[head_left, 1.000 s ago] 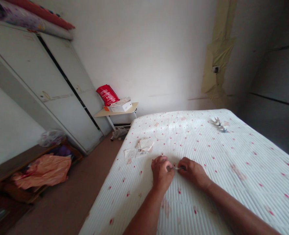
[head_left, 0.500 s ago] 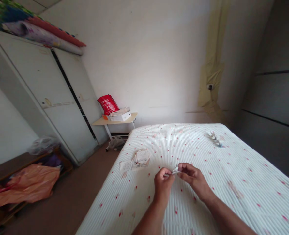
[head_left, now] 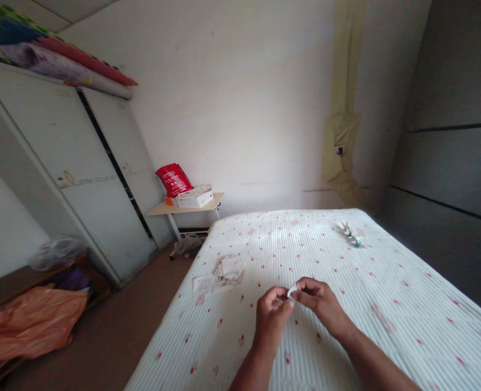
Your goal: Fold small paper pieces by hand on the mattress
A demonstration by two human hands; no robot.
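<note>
Between my two hands is a small white piece [head_left: 292, 290], thin and folded like paper; its exact kind is too small to make out. My left hand [head_left: 271, 315] pinches its lower left side with thumb and fingers. From the right, my right hand [head_left: 320, 301] pinches the same piece, its fingertips close to those of the left. Both hands are just above the quilted bedspread [head_left: 338, 347]. To the left lie a pile of printed paper slips [head_left: 229, 269] and a single slip [head_left: 203, 284]. A row of small white and grey objects [head_left: 349, 234] stands at the far right.
Beyond the bed's far left corner is a small table [head_left: 159, 208] with a red bag [head_left: 174, 180] and a white box [head_left: 195, 200]. A grey cabinet [head_left: 89, 190] stands left. Orange plastic [head_left: 37, 323] lies on a low bench. A wall socket [head_left: 339, 150] sits behind.
The view has shifted slightly. My hands still hold the white piece; it is now tilted more upright between my fingertips.
</note>
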